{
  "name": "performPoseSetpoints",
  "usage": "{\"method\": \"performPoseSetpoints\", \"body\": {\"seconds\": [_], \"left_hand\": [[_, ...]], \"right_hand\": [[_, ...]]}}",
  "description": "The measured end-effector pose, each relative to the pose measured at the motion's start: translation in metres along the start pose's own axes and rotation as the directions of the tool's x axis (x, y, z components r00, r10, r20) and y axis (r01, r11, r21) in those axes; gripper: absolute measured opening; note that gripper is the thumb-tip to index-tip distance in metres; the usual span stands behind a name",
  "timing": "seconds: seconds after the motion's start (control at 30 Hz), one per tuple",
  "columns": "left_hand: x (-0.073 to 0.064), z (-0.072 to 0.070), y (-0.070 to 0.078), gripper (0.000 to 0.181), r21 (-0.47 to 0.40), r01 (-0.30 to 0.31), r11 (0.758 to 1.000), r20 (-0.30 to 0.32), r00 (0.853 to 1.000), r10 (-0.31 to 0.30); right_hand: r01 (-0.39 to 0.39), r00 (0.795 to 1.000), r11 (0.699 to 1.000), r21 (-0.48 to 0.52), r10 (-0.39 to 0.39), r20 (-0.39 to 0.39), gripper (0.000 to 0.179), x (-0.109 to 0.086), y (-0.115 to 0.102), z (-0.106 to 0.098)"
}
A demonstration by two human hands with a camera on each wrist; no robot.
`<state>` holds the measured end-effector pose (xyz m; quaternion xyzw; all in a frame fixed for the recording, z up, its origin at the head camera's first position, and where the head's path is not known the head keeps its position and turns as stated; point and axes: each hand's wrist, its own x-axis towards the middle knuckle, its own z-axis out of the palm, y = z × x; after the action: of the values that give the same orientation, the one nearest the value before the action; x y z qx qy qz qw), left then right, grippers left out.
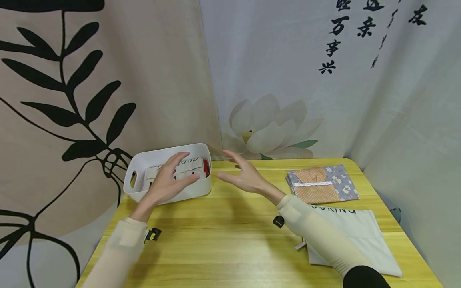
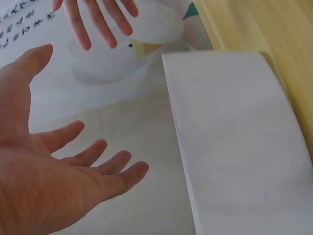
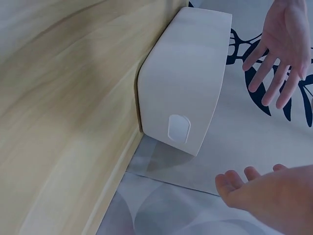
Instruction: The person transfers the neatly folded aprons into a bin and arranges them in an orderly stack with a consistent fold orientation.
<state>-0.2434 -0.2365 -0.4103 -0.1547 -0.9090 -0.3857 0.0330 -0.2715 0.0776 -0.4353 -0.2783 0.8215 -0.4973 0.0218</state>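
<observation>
A white plastic bin (image 1: 194, 193) with a handle cutout stands at the table's back left. Folded off-white cloth (image 1: 191, 167) with black lettering lies inside it, beside a small red item (image 1: 206, 167). My left hand (image 1: 171, 182) hovers over the bin's front part with its fingers extended and thumb spread, holding nothing. To the right of the bin, my right hand (image 1: 245, 176) is raised above the table, fingers stretched toward the left hand, also holding nothing. Both wrist views show the bin's plain outer wall (image 2: 234, 137) and the two hands apart, palms facing each other.
At the table's right lies a folded floral and orange dotted cloth (image 1: 317, 186) with a lace strip. Nearer, partly under my right forearm, a flat off-white cloth piece (image 1: 363, 236) with dark lettering is spread out. Printed curtains (image 1: 165, 80) hang behind the wooden table (image 1: 216, 248).
</observation>
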Motion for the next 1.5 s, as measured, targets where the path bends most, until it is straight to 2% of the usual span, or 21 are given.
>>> {"method": "performPoseSetpoints", "body": {"seconds": [0.27, 0.57, 0.83, 1.0, 1.13, 1.33, 1.5], "left_hand": [[0.0, 0.018, 0.013, 0.089, -0.002, -0.029, 1.0, 0.004, 1.0, 0.029], [-0.004, 0.032, 0.022, 0.087, -0.073, -0.047, 0.996, 0.02, 0.999, 0.048], [-0.006, 0.05, 0.031, 0.085, -0.09, -0.111, 0.99, 0.01, 0.994, 0.112], [-0.009, 0.062, 0.036, 0.081, -0.097, -0.129, 0.987, -0.013, 0.992, 0.128], [-0.009, 0.071, 0.04, 0.081, -0.128, -0.163, 0.978, -0.022, 0.987, 0.161], [-0.007, 0.084, 0.048, 0.083, -0.164, -0.188, 0.968, 0.0, 0.982, 0.191], [-0.006, 0.095, 0.055, 0.083, -0.201, -0.16, 0.966, 0.043, 0.984, 0.172]], "right_hand": [[-0.004, 1.0, 1.0, 0.019, 0.005, -0.013, 0.086, -0.018, 0.007, -0.007], [-0.006, 1.0, 1.0, 0.019, 0.006, -0.011, 0.087, -0.037, 0.01, -0.012], [-0.019, 1.0, 1.0, -0.002, 0.019, -0.018, 0.085, -0.058, 0.016, -0.018], [-0.034, 0.999, 0.999, -0.016, 0.033, -0.029, 0.085, -0.07, 0.018, -0.02], [-0.05, 0.997, 0.998, -0.044, 0.048, -0.054, 0.085, -0.079, 0.02, -0.022], [-0.078, 0.994, 0.995, -0.057, 0.074, -0.079, 0.084, -0.092, 0.024, -0.03], [-0.095, 0.991, 0.993, -0.065, 0.088, -0.099, 0.084, -0.102, 0.031, -0.036]]}}
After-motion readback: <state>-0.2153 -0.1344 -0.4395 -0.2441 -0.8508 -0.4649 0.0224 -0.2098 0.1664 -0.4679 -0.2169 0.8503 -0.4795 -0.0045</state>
